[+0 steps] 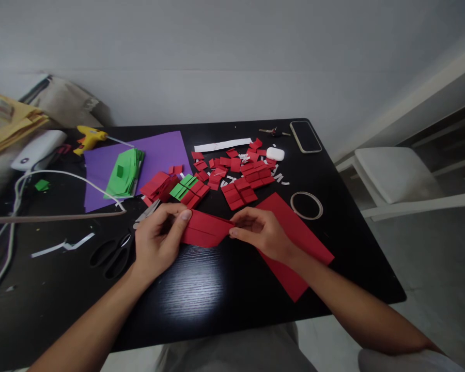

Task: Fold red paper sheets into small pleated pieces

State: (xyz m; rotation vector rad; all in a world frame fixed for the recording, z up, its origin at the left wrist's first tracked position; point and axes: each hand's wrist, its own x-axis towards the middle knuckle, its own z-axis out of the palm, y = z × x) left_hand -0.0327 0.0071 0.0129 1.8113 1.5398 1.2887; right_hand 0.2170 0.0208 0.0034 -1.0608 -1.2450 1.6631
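A folded piece of red paper [205, 229] is held above the black table between both hands. My left hand [160, 235] grips its left end, thumb on top. At its right corner, my right hand [261, 231] pinches the edge with thumb and fingers. Black-handled scissors [116, 253] lie beside my left wrist, their blades partly hidden by that hand. A flat red sheet [294, 243] rests under my right hand and forearm. Just beyond the hands are folded red pieces [239, 194] and a green-and-red folded piece [189, 190].
Small red scraps and white strips cover the table's middle [220, 168]. At left are a purple sheet [170, 147], green papers [124, 173], a yellow glue gun [89, 138] and white cables [13, 232]. A phone [306, 137], keys [275, 132], white case [275, 154] and tape ring [320, 207] lie right.
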